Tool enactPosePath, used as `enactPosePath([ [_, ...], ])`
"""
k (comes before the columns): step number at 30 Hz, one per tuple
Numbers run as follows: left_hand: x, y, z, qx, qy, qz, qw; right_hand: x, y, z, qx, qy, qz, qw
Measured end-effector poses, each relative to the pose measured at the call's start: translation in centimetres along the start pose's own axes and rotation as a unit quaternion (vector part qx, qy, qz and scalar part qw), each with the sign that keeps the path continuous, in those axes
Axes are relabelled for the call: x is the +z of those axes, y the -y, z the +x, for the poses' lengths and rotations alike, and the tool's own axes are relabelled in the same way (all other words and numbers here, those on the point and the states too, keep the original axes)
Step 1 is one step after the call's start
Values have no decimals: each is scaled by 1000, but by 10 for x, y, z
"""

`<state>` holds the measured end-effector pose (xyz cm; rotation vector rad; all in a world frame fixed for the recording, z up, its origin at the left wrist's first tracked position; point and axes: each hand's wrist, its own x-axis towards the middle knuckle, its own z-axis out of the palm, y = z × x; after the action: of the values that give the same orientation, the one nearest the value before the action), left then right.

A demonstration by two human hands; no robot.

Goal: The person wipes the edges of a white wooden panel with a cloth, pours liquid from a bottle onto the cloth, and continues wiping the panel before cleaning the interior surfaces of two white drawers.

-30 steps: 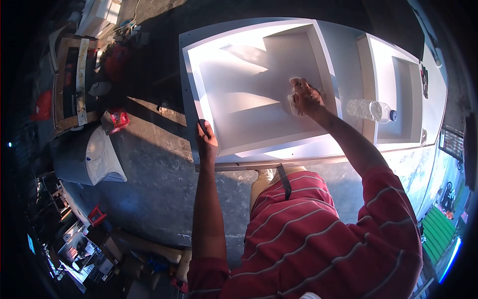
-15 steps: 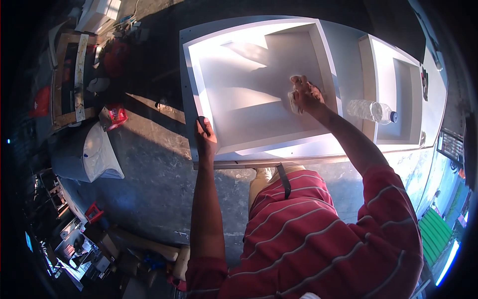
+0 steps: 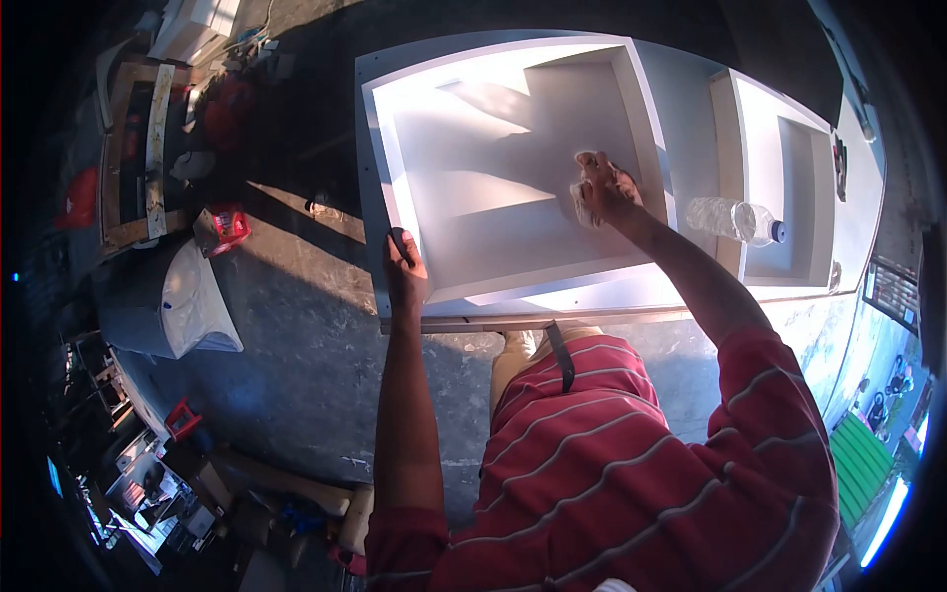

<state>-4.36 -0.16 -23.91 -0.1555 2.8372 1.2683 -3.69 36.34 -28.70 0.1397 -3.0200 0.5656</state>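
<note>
A white panel with a raised, shallow frame (image 3: pixel 646 118) lies in front of me. Inside that frame, at its right part, my right hand (image 3: pixel 609 187) is closed on a pale cloth (image 3: pixel 584 202) that touches the inner surface. My left hand (image 3: pixel 405 268) rests at the frame's lower left corner, its fingers closed around a small dark object (image 3: pixel 399 240) that I cannot make out. To the right, a clear plastic bottle (image 3: pixel 735 220) with a blue cap lies on its side across the edge of a second, smaller frame (image 3: pixel 728 118).
Left on the floor are a red packet (image 3: pixel 228 227), a grey and white covered thing (image 3: pixel 197 304) and a wooden frame (image 3: pixel 156 158). A red stool (image 3: pixel 182 420) stands at the lower left. A green slatted surface (image 3: pixel 862 466) is at the lower right.
Almost nothing differs. The view has shifted very slightly; both hands, the cloth and the bottle keep nearly the same places.
</note>
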Motion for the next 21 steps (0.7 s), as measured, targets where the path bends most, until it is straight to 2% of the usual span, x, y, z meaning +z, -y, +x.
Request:
enactPosePath([
  [4, 4, 4, 1, -13, -10, 10, 1000, -8, -11, 6, 10, 33, -19, 999],
  [6, 0, 2, 1, -18, -10, 15, 1000, -8, -4, 14, 79, -9, -31, 996],
  [7, -2, -1, 1, -32, 10, 12, 999, -10, 4, 9, 80, -9, -30, 996],
  [9, -1, -1, 1, -45, 31, 7, 998, -14, 18, -7, 5, 70, -18, 997],
  [11, 1, 5, 1, -24, 12, 14, 1000, -13, 9, -6, -19, 59, -21, 998],
  [13, 1, 2, 1, -29, 13, 17, 999, -13, -5, 8, 62, -10, 3, 998],
  [15, 0, 0, 0, -33, 17, 22, 999, -3, 4, 2, 59, -6, 11, 998],
  [17, 1, -1, 1, -1, -11, 12, 1000, 0, 8, -4, 57, -4, 17, 998],
  [20, 1, 1, 1, -11, -9, 16, 1000, -8, 7, 2, 3, 44, -25, 999],
  [21, 1, 3, 1, -11, -10, 17, 1000, -9, 3, 14, 57, 15, -5, 998],
])
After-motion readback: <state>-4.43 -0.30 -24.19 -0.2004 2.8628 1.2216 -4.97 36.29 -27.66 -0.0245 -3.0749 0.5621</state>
